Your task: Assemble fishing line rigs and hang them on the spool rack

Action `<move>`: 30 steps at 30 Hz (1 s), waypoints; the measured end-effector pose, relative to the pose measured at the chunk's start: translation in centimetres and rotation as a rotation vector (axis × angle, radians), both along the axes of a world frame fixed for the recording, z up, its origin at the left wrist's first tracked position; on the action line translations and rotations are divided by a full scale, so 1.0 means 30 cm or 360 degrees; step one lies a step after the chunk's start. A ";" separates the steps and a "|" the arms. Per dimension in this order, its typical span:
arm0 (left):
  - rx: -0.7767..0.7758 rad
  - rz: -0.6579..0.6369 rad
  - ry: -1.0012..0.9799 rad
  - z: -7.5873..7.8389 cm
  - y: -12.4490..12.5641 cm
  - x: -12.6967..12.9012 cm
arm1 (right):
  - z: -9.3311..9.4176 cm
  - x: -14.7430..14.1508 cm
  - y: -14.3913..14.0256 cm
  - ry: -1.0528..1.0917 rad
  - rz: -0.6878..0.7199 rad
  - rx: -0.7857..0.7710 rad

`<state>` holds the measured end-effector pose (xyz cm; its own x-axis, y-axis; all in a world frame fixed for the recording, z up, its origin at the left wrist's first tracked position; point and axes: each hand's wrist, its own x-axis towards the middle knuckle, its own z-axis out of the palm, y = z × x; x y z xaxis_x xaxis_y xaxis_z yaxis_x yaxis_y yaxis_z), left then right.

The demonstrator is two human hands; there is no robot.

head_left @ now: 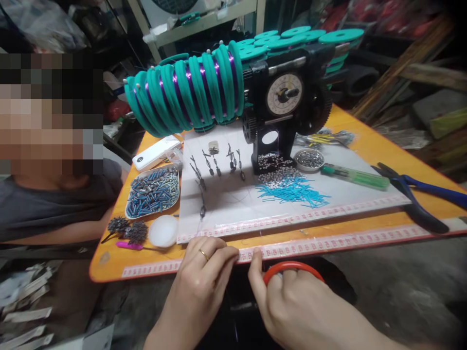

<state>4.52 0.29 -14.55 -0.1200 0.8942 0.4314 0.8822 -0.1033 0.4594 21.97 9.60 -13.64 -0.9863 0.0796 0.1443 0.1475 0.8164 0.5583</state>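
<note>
Both hands sit right at the near edge of the orange counter point(368, 138), close together. The left hand point(204, 277) has a ring on one finger and its fingers are curled in with the tips pinched against the counter edge; whether there's something thin like thread in that grip I can't tell, too small to see. The right hand point(292, 301) is clenched loosely round a red ring point(292, 267), the hoop arcing over the fingers just below the counter edge, thumb poking up to touch the measuring tape strip point(328, 243) along that edge. On the counter there's a white mat point(237, 194) with a few small dark hook rigs point(215, 163) laid out on it, a scatter of blue tube bits point(292, 190) and tiny silver beads point(277, 165), plus a little round tin point(309, 159) of more beads. To the left of the mat is an oval tray point(152, 193) full of blue and silver bits, a white round pad point(163, 231) near it, and a white power bank point(156, 152) behind. To the right lie a green lighter point(355, 176) and blue-handled pliers point(419, 194). At the back stands a black winding machine point(284, 102) with a dial, and a row of teal spools point(186, 92) wound with purple line sticks out of its left side. Another person sits at the left in a grey shirt point(54, 204)
</note>
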 end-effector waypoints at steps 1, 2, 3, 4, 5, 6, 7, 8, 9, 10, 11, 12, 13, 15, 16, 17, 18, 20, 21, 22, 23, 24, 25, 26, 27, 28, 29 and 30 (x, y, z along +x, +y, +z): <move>-0.0009 0.0001 -0.0005 0.001 0.000 0.000 | 0.002 -0.002 -0.001 0.0021 -0.0006 0.0018; -0.0012 0.0000 -0.0007 0.003 -0.001 0.000 | 0.002 -0.004 -0.001 0.0033 -0.0013 0.0032; -0.0013 0.0000 -0.0006 0.005 0.000 0.000 | 0.002 -0.005 -0.001 0.0028 -0.0018 0.0034; -0.0008 -0.0007 0.0001 0.007 0.001 0.001 | 0.000 -0.005 -0.001 0.0023 -0.0021 0.0031; -0.0004 -0.0009 0.0006 0.008 0.002 0.002 | -0.002 -0.005 0.000 0.0027 -0.0023 0.0027; 0.0000 -0.0008 0.0010 0.009 0.003 0.003 | -0.004 -0.003 0.001 0.0034 -0.0018 0.0016; 0.0005 -0.0010 0.0013 0.008 0.005 0.005 | -0.007 0.000 0.002 0.0041 -0.0008 0.0002; 0.0010 -0.0011 0.0014 0.007 0.006 0.006 | -0.009 0.003 0.003 0.0046 -0.0004 -0.0015; 0.0016 -0.0005 0.0011 0.006 0.007 0.008 | -0.011 0.007 0.004 0.0050 0.0000 -0.0030; 0.0023 0.0000 0.0011 0.004 0.008 0.009 | -0.013 0.011 0.006 0.0044 0.0009 -0.0047; 0.0030 0.0006 0.0013 0.003 0.008 0.010 | -0.015 0.014 0.009 0.0026 0.0016 -0.0071; 0.0036 0.0013 0.0015 0.002 0.009 0.011 | -0.017 0.015 0.012 0.0034 0.0022 -0.0088; 0.0037 0.0020 0.0017 0.003 0.010 0.012 | -0.021 0.016 0.015 0.0065 0.0031 -0.0100; 0.0020 0.0035 0.0017 0.008 0.012 0.015 | -0.028 0.015 0.022 0.0163 0.0056 -0.0128; 0.0002 0.0045 0.0014 0.011 0.014 0.016 | -0.032 0.013 0.025 0.0217 0.0060 -0.0138; -0.0020 0.0056 0.0011 0.015 0.016 0.018 | -0.036 0.012 0.028 0.0261 0.0063 -0.0146; -0.0041 0.0065 0.0010 0.019 0.018 0.019 | -0.039 0.011 0.030 0.0293 0.0070 -0.0153; -0.0079 0.0078 0.0016 0.025 0.022 0.022 | -0.041 0.013 0.033 0.0311 0.0065 -0.0160; -0.0090 0.0080 0.0024 0.028 0.023 0.023 | -0.041 0.014 0.033 0.0306 0.0067 -0.0155; -0.0098 0.0082 0.0033 0.030 0.025 0.024 | -0.040 0.017 0.034 0.0300 0.0070 -0.0146; -0.0102 0.0085 0.0041 0.031 0.025 0.024 | -0.038 0.019 0.033 0.0291 0.0068 -0.0132; -0.0110 0.0091 0.0047 0.031 0.026 0.025 | -0.036 0.022 0.033 0.0282 0.0062 -0.0119; -0.0118 0.0095 0.0053 0.031 0.026 0.025 | -0.034 0.024 0.032 0.0284 0.0058 -0.0108; -0.0126 0.0101 0.0059 0.031 0.027 0.025 | -0.033 0.026 0.032 0.0287 0.0054 -0.0103; -0.0136 0.0107 0.0066 0.030 0.027 0.025 | -0.032 0.028 0.031 0.0293 0.0051 -0.0102; -0.0145 0.0112 0.0072 0.029 0.028 0.025 | -0.032 0.028 0.030 0.0296 0.0052 -0.0106; -0.0153 0.0115 0.0079 0.029 0.030 0.025 | -0.031 0.029 0.029 0.0293 0.0052 -0.0113; -0.0162 0.0116 0.0086 0.028 0.032 0.025 | -0.032 0.028 0.028 0.0289 0.0054 -0.0119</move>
